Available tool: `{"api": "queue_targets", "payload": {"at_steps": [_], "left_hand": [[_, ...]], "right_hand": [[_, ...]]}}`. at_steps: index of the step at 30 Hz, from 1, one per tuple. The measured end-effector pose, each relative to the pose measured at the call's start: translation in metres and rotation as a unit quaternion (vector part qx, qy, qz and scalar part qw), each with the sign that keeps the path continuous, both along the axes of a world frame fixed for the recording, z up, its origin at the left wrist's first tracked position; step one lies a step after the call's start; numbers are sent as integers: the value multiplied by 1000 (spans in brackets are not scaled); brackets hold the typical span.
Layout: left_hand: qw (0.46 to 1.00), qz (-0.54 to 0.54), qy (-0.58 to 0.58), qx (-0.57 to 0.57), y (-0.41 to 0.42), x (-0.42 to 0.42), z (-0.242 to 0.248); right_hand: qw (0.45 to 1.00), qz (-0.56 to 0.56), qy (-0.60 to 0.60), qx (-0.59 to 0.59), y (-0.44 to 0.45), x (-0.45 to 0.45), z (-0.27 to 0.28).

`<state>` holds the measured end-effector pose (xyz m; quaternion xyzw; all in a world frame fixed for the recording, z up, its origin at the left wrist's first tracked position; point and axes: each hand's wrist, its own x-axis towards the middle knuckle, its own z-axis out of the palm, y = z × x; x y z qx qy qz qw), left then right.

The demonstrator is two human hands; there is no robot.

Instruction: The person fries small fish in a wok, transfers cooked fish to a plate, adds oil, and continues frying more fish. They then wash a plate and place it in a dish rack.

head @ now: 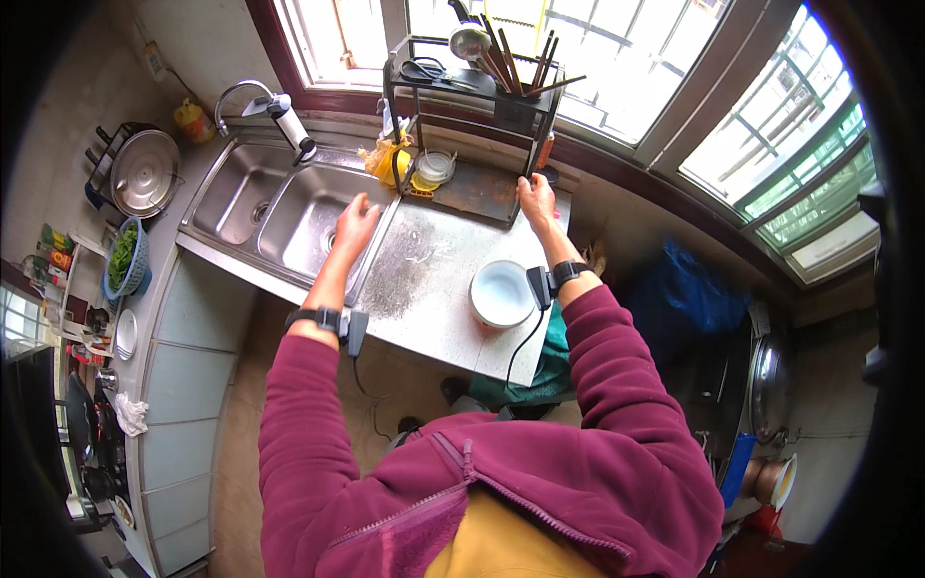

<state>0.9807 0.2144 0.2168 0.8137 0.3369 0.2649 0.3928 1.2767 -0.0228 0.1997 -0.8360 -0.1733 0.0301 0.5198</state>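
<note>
My left hand (353,227) hangs over the right basin of the stainless steel double sink (293,206), holding nothing, its fingers loosely apart. The black metal rack (473,94) stands by the window at the back of the counter. At its right front leg, my right hand (536,199) has its fingers closed around the frame. On the rack's rusty lower tray (477,189) are stacked small glass bowls (433,167). A yellow cloth or bag (390,160) hangs at the rack's left side. Chopsticks (509,61), a ladle (470,41) and black-handled scissors (426,70) are on the top shelf.
A white bowl (502,292) stands on the stained white counter (433,267) near my right forearm. The faucet (242,90) arches over the sink. On the left counter are a blue basket of greens (124,253) and a large metal lid (146,173). Blue plastic sheeting (686,296) lies at right.
</note>
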Motion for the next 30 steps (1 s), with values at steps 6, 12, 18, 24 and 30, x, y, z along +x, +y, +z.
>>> {"api": "queue_targets", "payload": {"at_steps": [6,12,18,24,30], "left_hand": [[999,29,29,7,33,101,3],[999,-24,-17,39,58,131,-22],[997,21,2,73,57,118,-50],[998,13,-50,43,54,116,-57],[995,50,-77,24,52,126,-52]], "right_hand": [[997,57,-46,-20,-6,-4,10],[994,80,-56,-42,-16,-31,41],[994,88,-37,-46,-23,-42,40],[998,55,-12,-14,-19,-44,33],[999,25,13,-42,-22,-32,31]]}}
